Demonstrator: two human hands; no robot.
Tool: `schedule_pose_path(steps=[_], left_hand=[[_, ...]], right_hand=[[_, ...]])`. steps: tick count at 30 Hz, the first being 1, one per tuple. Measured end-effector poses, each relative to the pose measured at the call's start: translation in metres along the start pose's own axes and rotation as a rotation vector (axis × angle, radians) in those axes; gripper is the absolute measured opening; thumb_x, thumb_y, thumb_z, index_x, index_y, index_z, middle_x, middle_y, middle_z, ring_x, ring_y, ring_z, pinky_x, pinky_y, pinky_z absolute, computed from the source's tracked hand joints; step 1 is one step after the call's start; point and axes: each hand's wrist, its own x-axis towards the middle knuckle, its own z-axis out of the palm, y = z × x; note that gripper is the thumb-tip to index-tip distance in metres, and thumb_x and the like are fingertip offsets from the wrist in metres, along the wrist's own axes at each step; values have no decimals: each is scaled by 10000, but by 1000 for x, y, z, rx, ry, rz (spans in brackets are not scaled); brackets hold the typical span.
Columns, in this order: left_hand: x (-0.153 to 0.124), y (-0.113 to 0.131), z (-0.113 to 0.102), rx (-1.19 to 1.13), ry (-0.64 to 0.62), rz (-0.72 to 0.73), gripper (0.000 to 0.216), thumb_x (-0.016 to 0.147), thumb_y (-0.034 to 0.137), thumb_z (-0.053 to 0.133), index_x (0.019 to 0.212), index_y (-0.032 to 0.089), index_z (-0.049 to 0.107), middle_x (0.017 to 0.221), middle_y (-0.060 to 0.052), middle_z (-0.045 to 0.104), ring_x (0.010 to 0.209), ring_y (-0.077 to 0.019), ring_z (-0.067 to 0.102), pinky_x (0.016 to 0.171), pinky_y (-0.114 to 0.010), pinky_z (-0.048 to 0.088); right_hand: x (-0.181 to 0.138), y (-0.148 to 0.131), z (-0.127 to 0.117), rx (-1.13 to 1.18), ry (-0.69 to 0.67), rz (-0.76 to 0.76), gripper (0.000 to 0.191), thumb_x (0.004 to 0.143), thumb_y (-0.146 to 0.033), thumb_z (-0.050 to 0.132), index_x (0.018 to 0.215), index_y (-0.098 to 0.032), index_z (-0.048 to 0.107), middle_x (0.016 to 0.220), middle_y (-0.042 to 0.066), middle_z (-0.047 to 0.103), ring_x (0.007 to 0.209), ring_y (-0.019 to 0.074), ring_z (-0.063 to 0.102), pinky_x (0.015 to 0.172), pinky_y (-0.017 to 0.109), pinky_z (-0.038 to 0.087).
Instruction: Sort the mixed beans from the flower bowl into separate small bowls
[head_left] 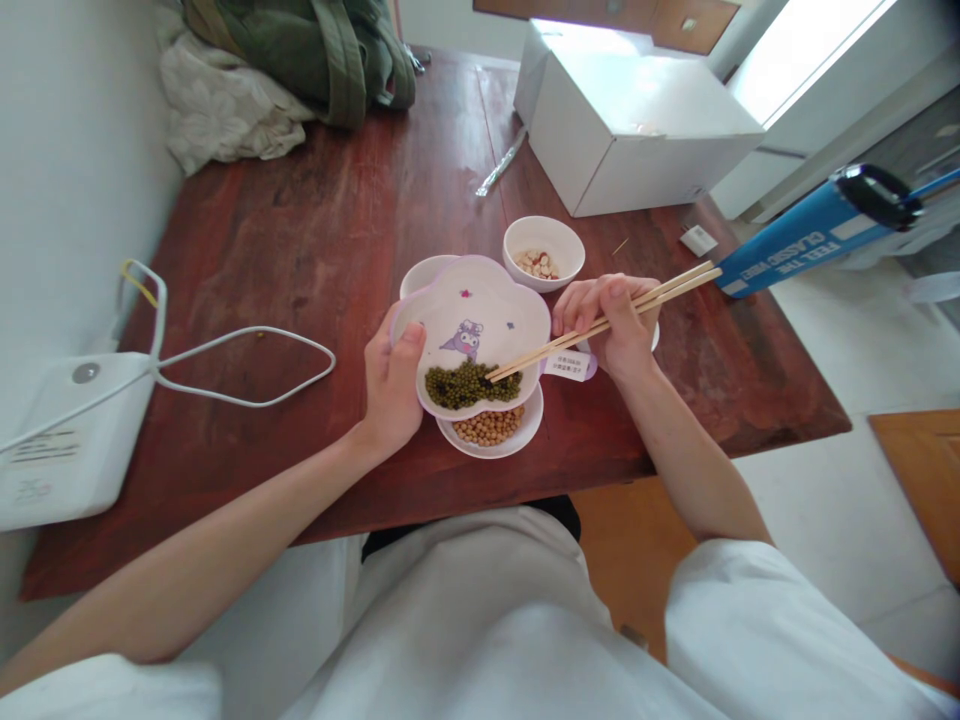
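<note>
My left hand (397, 378) grips the left rim of a white flower-shaped plate (491, 300) with a purple edge and a cartoon print, thumb on top. Green mung beans (466, 385) are heaped along the plate's near side. In my right hand (611, 318) is a pair of wooden chopsticks (660, 292), their tips at the mung beans. The plate is tilted toward me above a white bowl of yellow soybeans (491, 427), hiding part of it. Behind it stands a white bowl (544, 228) with pale, red-edged pieces, perhaps peanuts. Another white bowl (424, 272) is mostly covered by the plate.
A large white box (637, 130) stands at the back right, beside a silvery strip (501, 165). A blue cylinder (814, 240) and a white plug (697, 240) are at the right. On the left are a white device (75, 430), its looped cable (247, 400) and a green bag (300, 60).
</note>
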Motion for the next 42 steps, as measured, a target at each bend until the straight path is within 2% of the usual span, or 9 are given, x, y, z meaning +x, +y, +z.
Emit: schedule_pose_path(steps=[7,12,16,20,24,29,32,37,42], left_hand=[[-1,1,1,-23,1,-28,532,962,629,940,763,291,580,758,-81,688,979,-353,800,713,-407,665],[0,4,0,-28,-44,11,556,982,677,951,766,284,622,732,-60,683,934,-327,792,727,-385,667],[1,1,-1,-23,-83,82,526,1012,739,915,893,253,754,734,-15,704,787,-245,740,683,-321,624],[2,-5,-3,9,-80,105,545,1030,767,878,930,244,759,754,-9,722,749,-220,710,672,-300,607],[1,-4,-3,32,-67,98,532,1028,758,870,940,248,751,746,-6,704,730,-222,685,682,-314,607],[2,-3,-3,8,-84,104,495,1035,729,870,1004,243,777,763,4,700,725,-209,663,711,-311,608],[2,-3,-4,21,-76,96,497,1044,724,863,961,246,753,747,8,677,725,-212,648,708,-313,593],[1,-5,-4,0,-78,97,496,1052,711,871,937,244,751,755,4,682,708,-201,612,671,-305,547],[1,-4,-3,-28,-80,90,514,1038,726,893,966,232,770,771,10,691,647,-167,526,614,-287,505]], right_hand=[[4,-6,0,42,50,-112,710,1114,-734,863,584,-283,723,497,-22,578,427,195,621,520,392,634],[10,-21,-7,-10,120,-240,756,1097,-713,890,520,-280,663,437,-19,508,431,240,675,564,434,691],[8,-39,-12,-151,2,-281,720,1112,-704,869,552,-274,726,459,16,608,455,257,723,520,407,640],[3,-60,-10,-260,-197,-308,604,1161,-605,834,650,-284,808,563,34,747,487,237,736,473,388,556],[3,-78,-2,-414,-326,-290,519,1185,-507,835,723,-271,824,640,14,799,533,199,730,553,385,567],[11,-85,6,-488,-393,-185,601,1150,-649,859,685,-272,809,618,6,778,518,170,684,521,368,508],[11,-83,5,-463,-371,-124,598,1160,-637,848,686,-274,828,619,13,792,502,172,685,489,370,468],[5,-68,-6,-358,-292,-44,565,1122,-665,889,714,-274,879,669,37,843,537,200,739,512,371,514],[7,-53,-10,-245,-241,72,651,1119,-705,871,664,-240,846,649,64,830,492,192,711,449,340,476]])
